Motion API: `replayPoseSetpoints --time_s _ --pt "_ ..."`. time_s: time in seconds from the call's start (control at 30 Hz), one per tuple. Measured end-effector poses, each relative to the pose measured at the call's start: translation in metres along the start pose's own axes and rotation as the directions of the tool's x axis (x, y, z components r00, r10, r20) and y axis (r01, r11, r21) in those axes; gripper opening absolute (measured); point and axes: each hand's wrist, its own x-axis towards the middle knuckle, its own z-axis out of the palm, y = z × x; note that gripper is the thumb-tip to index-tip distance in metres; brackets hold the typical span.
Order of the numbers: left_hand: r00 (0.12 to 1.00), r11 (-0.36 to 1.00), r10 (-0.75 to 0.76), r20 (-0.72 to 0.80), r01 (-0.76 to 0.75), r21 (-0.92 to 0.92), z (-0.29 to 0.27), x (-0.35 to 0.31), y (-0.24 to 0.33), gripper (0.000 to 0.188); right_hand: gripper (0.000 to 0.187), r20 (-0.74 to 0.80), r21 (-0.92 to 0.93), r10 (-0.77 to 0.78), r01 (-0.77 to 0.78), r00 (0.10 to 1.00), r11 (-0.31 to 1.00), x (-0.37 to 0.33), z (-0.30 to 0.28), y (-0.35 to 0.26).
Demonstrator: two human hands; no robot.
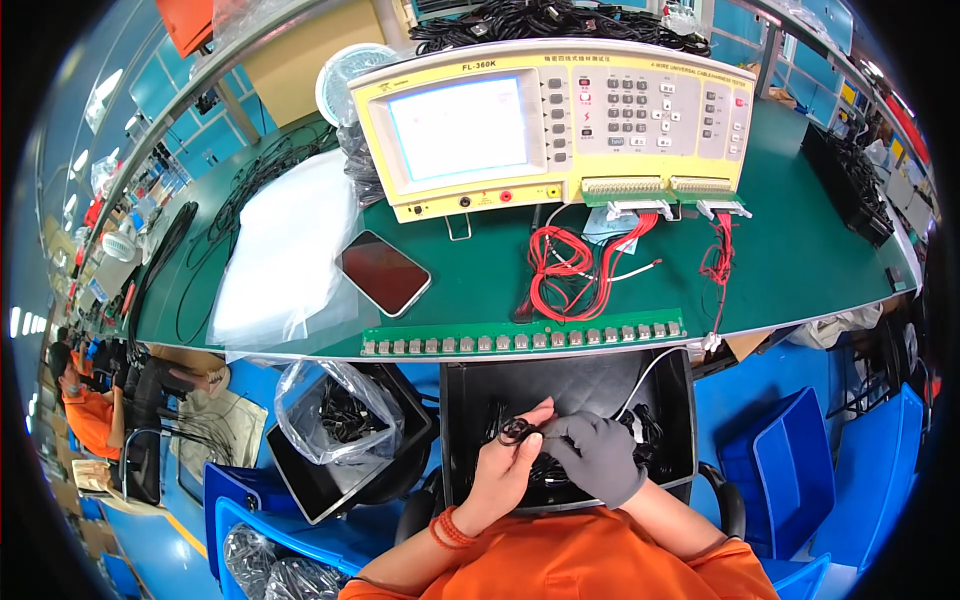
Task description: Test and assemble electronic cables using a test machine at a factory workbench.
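My left hand (pixel 503 478), bare with a red bead bracelet at the wrist, is closed around a small coiled black cable (pixel 516 431). Beside it, my right hand (pixel 603 462) wears a grey glove. Its fingers are drawn together against the left thumb, and what they pinch is hidden. Both hands are over a black tray (pixel 680 420) that holds more black cables (pixel 648 455). A white cable (pixel 640 385) runs from the table edge down behind the right hand.
On the green table (pixel 780 260) stands a yellow cable tester (pixel 560 120) with red wires (pixel 570 275). A phone (pixel 386 273), plastic bags (pixel 285 250) and a connector strip (pixel 520 340) lie nearby. Left is a bagged bin (pixel 340 415); right, a blue bin (pixel 785 460). Another person (pixel 95 425) sits far left.
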Motion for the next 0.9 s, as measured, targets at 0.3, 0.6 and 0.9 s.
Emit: replayPoseSetpoints --time_s 0.3,0.6,0.9 --pt "0.98 0.98 -0.19 0.054 0.192 -0.045 -0.005 0.0 -0.007 0.032 0.021 0.12 -0.127 -0.138 0.153 0.983 0.98 0.002 -0.005 0.013" --pt "0.952 0.733 0.302 0.048 -0.264 0.627 -0.014 -0.001 0.01 0.032 0.019 0.438 -0.122 -0.195 0.273 0.878 0.954 0.027 -0.056 -0.014" --pt "0.729 0.849 -0.14 0.67 -0.259 0.46 -0.064 -0.004 0.041 0.027 0.018 0.507 0.216 -0.307 0.226 0.806 0.95 0.029 -0.109 0.003"
